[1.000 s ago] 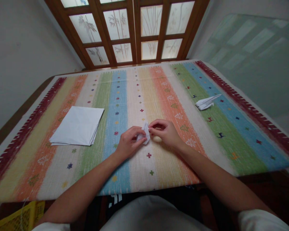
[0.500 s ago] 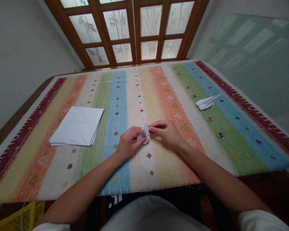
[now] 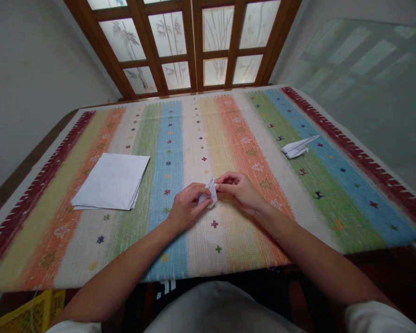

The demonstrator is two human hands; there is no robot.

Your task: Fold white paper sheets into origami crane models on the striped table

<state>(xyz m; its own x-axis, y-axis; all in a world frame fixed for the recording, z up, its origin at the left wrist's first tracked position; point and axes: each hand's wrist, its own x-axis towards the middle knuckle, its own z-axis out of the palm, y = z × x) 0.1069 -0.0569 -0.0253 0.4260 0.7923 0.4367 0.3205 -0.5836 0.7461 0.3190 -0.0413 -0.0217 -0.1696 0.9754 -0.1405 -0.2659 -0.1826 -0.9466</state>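
left hand: our left hand (image 3: pixel 187 208) is curled closed around the lower left of the small folded paper piece (image 3: pixel 208 194), gripping it between thumb and fingers.

right hand: our right hand (image 3: pixel 241 190) is mostly closed too, with its fingertips (image 3: pixel 219 178) pinching the paper from the right side, so both hands are on it and nearly meeting.

folded piece: it's white, stands a bit tilted and pokes up between our hands, just above the tablecloth, around the middle of the table. can't make out the exact folds, our fingers cover too much of it.

tablecloth: a woven cotton-looking cloth (image 3: pixel 201 252) with stripes in cream, orange, green, blue and dark red, plus little stitched motifs.

stack: a neat pile of square white paper sheets (image 3: pixel 111 181) lies on the cloth, left of our hands and well apart from them.

other model: a folded white paper model (image 3: pixel 296 147) sits further ahead on the right, on the green stripe.

behind: wood-framed frosted glass doors (image 3: pixel 168 46) with bamboo designs.
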